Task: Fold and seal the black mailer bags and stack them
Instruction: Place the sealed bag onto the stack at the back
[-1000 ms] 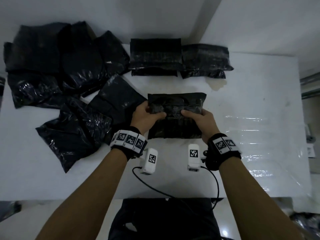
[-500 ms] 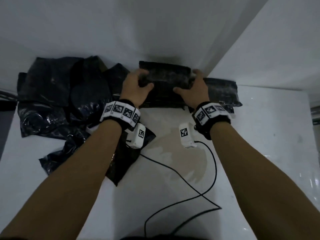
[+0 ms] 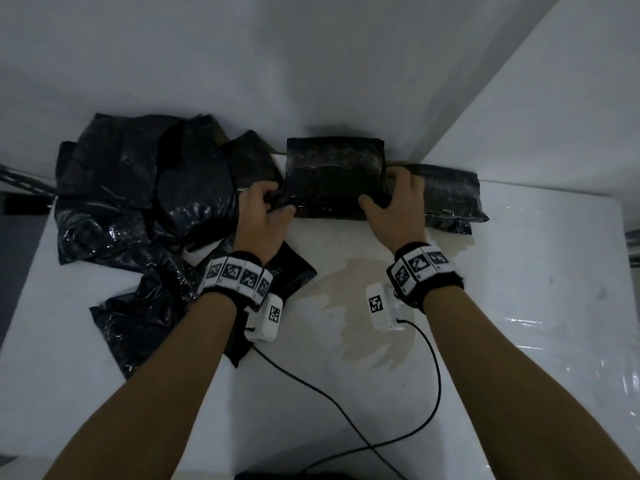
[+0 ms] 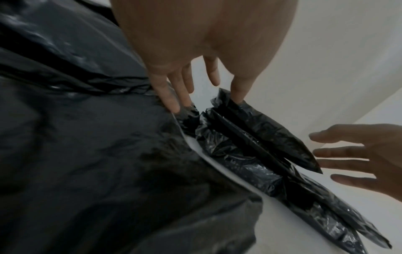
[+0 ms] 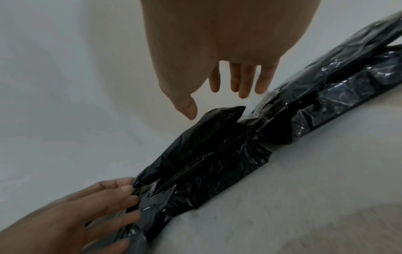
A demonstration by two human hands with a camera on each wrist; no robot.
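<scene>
— Several loose black mailer bags [image 3: 138,209] lie heaped at the left end of the white table [image 3: 519,306], crumpled and overlapping. What comes after them?

— Just right of the heap is the left hand [image 3: 259,216], at the left end of the folded bag [image 3: 336,174]. Its fingers [image 5: 121,189] lie nearly straight and touch the crinkled end of the plastic. The thumb tip sits against the top corner. Nothing is clasped; it is a relaxed, flat touch.

— Where is that folded bag?

— At the back of the table, against the wall [image 3: 311,81]. It rests on top of another folded bag [image 5: 217,171], so the two make a low pile. Its near edge sits slightly lifted off the one beneath.

— And the right hand?

— The right hand [image 3: 398,209] is at the right end of the same pile. From the left wrist its fingers [image 4: 339,151] show spread and straight, just clear of the bag's tip. It holds nothing. The thumb hangs just above the top bag's corner.

— Further right?

— A second pile of folded bags [image 3: 450,195] lies just beside the first, also at the back. Nearer the person, a pale stain [image 3: 363,306] marks the table, and a black cable [image 3: 346,420] trails across it from the wrist cameras
</scene>
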